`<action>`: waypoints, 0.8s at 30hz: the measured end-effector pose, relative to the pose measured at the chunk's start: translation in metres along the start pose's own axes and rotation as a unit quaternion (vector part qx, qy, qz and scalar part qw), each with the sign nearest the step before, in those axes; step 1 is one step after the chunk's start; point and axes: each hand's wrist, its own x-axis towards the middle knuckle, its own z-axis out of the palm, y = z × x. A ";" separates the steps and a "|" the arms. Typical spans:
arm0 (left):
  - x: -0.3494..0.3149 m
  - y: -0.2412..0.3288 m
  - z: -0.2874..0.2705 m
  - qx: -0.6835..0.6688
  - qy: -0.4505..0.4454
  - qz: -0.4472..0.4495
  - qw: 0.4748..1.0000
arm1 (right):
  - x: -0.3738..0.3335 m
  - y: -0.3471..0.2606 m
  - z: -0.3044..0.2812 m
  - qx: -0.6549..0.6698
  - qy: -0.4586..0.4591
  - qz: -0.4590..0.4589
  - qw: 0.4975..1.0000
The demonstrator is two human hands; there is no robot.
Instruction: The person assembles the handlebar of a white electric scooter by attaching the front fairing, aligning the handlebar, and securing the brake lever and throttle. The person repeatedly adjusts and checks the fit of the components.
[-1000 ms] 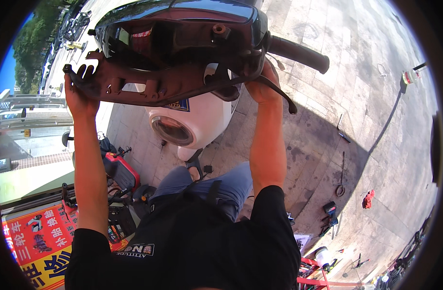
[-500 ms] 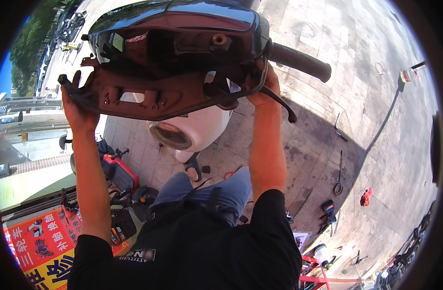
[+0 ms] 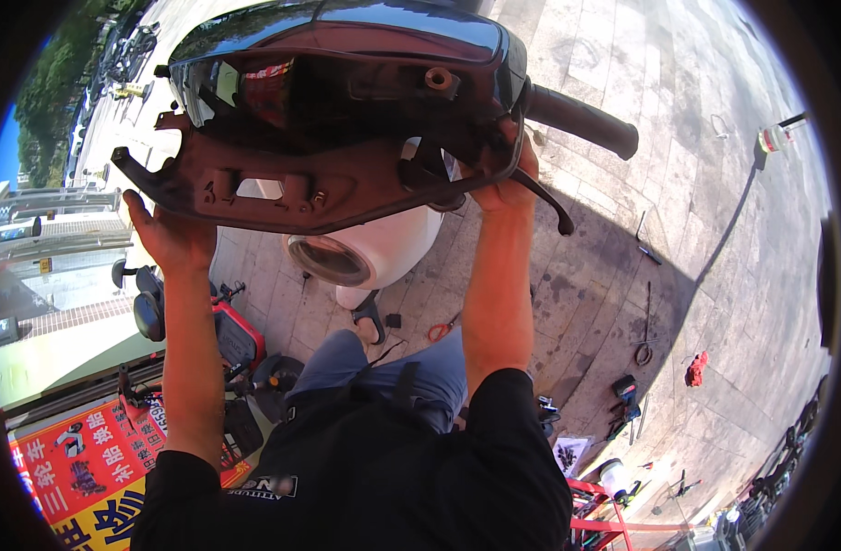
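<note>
White scooter body: my landmark (image 3: 404,246), standing ahead of me with its oval lamp (image 3: 329,260) turned my way.
In the way: the dark shell (image 3: 338,174) covers the scooter body's upper part from my view.
Right of the scooter body: a drill (image 3: 625,390) and a red rag (image 3: 697,369) lie on the paving (image 3: 577,340), well apart from it.
Below the scooter body: an orange-handled tool (image 3: 439,331), near my foot (image 3: 369,323).
Shell's place: raised over the scooter body; I cannot tell whether they touch.
Shell's facing: hollow side toward me, glossy top away.
Shell's long axis: left to right across the scooter body, a prong at its left end, a black grip (image 3: 581,121) and lever (image 3: 549,207) jutting beyond its right.
My left hand (image 3: 177,237): under the shell's lower left edge, thumb apart, fingers hidden; whether it grips, I cannot tell.
My right hand (image 3: 501,184): gripping the shell's right end behind the lever.
</note>
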 end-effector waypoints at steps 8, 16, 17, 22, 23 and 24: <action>-0.014 -0.064 0.012 0.138 0.154 0.061 0.977 | -0.001 -0.008 -0.010 -0.040 -0.009 0.036 0.999; -0.043 -0.128 0.046 0.001 0.252 0.142 0.957 | -0.004 -0.018 0.003 -0.051 0.094 0.150 0.983; -0.051 -0.145 0.055 0.001 0.218 0.107 0.970 | -0.004 -0.017 0.003 -0.063 0.130 0.146 0.979; -0.062 -0.226 0.105 0.205 0.382 -0.053 0.900 | -0.009 -0.014 0.003 -0.034 0.071 0.157 0.985; -0.057 -0.244 0.113 0.219 0.392 -0.082 0.890 | -0.011 -0.014 0.003 -0.023 0.098 0.160 0.982; -0.049 -0.261 0.118 0.213 0.360 -0.025 0.908 | -0.011 -0.015 0.002 -0.021 0.118 0.156 0.981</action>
